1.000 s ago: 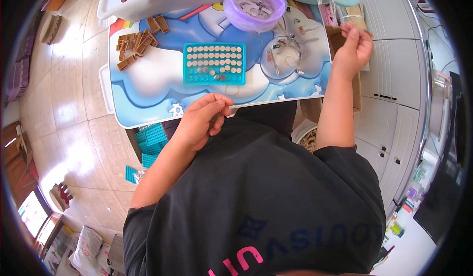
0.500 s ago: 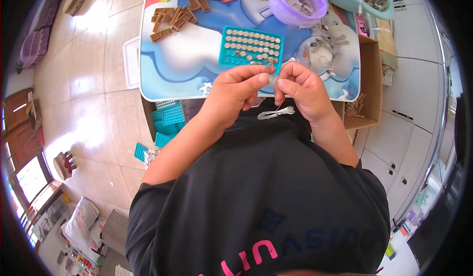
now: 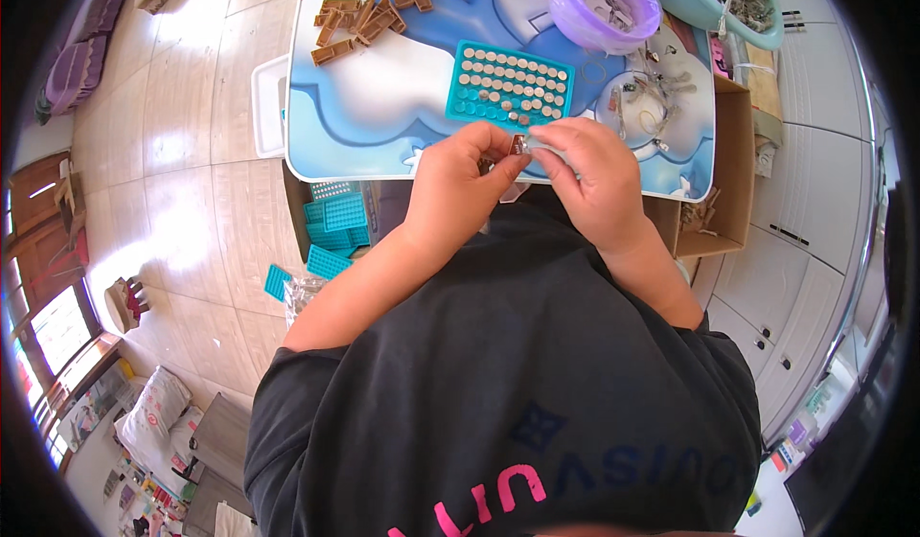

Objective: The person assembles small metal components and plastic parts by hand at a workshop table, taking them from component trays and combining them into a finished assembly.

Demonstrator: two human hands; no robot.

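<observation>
At the near edge of the blue table (image 3: 383, 125), the left hand (image 3: 458, 178) and right hand (image 3: 594, 178) meet fingertip to fingertip, pinching a small metal piece (image 3: 519, 145) between them. Just beyond lies a teal tray (image 3: 509, 84) of round pieces, with a purple bowl (image 3: 613, 5) farther right.

Both forearms rise from the lower edge and converge, the left hand (image 3: 458, 178) and right hand (image 3: 591, 178) curled with fingertips pinched together, nearly touching, in front of the chest.
</observation>
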